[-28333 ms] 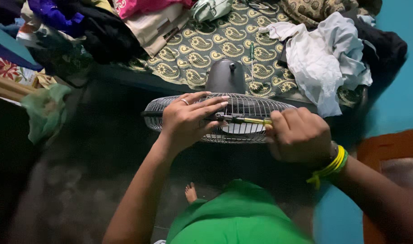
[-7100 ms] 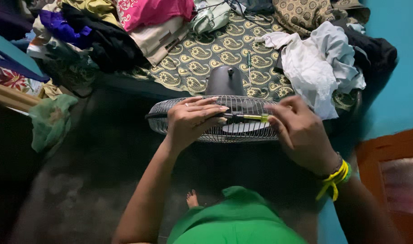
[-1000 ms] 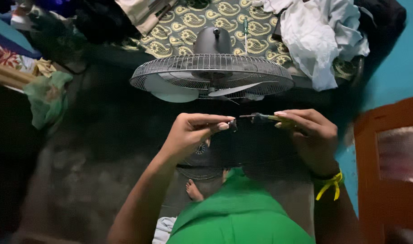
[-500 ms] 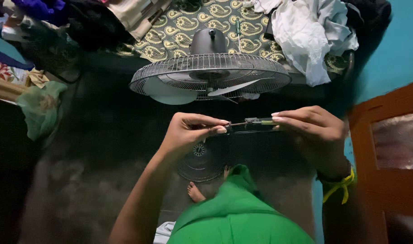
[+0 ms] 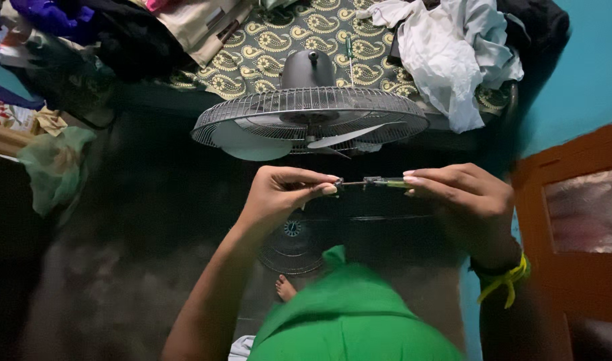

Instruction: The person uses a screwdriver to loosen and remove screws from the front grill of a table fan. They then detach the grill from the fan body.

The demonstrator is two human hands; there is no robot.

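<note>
Head view. Item: a slim screwdriver [image 5: 376, 182], held level between both hands, just near of a pedestal fan [image 5: 309, 124] whose wire guard faces up.

Right hand [image 5: 466, 197]: closed on the yellow-green handle, fingers curled over it; a yellow band [image 5: 503, 281] is worn at the wrist. Left hand [image 5: 279, 194]: thumb and forefinger pinched shut at the tip end of the thin metal shaft; whether a screw or other small part is trapped there cannot be told, being too small and dark.

Handling, as judged: the tool is light, stiff and narrow. The plastic handle is the proper place for a firm hold; the bare shaft is smooth and likely to slip, so only a light pinch is suited to it. Any small part at the tip would be easily dropped onto the dark floor [image 5: 119, 267] and lost to sight.

Surroundings: a patterned bedspread [image 5: 279, 40] lies far of the fan, with a white cloth [image 5: 440, 53] at far right and heaped clothing [image 5: 85, 27] at far left. A turquoise wall [image 5: 587, 67] stands at right. A round grille-like part [image 5: 292, 244] lies on the floor, near of the hands.

Change from half a second earlier: the hands and tool are held much as they were, in the same two-handed pose; the fan sits slightly lower in the picture.
</note>
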